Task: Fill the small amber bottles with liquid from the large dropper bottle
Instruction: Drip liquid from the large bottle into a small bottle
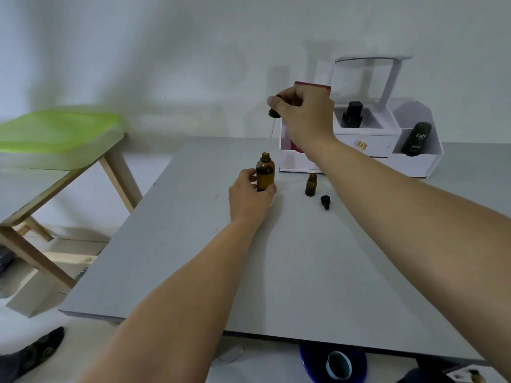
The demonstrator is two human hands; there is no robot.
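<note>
Fingers of the left hand (250, 197) curl round the lower half of the big bottle (265, 174), which stands upright and uncapped on the table (304, 272) toward the middle of its far edge. Above it the right hand (304, 111) is raised, pinching the black dropper (273, 113), whose thin glass tube hangs toward the open neck. The small bottle (311, 185) stands open just to the right, a black cap (325, 201) lies beside it, and a white organiser (414, 164) sits behind at the far edge.
</note>
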